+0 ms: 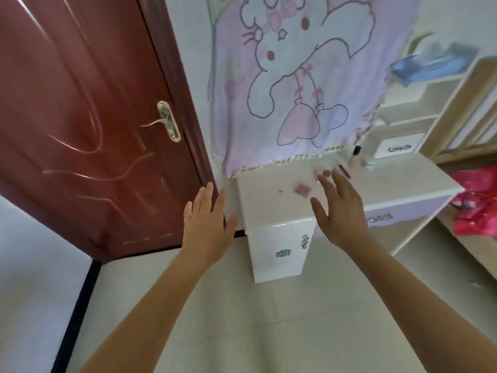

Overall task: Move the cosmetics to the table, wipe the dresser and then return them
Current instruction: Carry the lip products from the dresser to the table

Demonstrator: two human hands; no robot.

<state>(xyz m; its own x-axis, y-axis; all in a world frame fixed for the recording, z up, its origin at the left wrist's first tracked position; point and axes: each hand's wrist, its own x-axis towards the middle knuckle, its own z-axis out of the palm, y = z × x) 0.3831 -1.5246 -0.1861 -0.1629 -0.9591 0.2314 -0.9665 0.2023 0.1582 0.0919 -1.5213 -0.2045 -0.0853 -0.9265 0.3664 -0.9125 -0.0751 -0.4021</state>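
Observation:
A white dresser stands ahead against the wall, with several cosmetics on its top. A pink square compact lies near the middle, a round red pot behind it, a dark pencil to the right. At the back right stand a black-capped bottle and a small pale jar. My right hand hovers open over the dresser's front, fingers spread near the pot. Left of the dresser's corner, my left hand is open in the air. Neither holds anything.
A red-brown door with a brass handle is shut at the left. A pink cartoon cloth hangs over the dresser's back. Shelves with blue items rise at the right; a red bag lies beyond. Pale tiled floor lies below.

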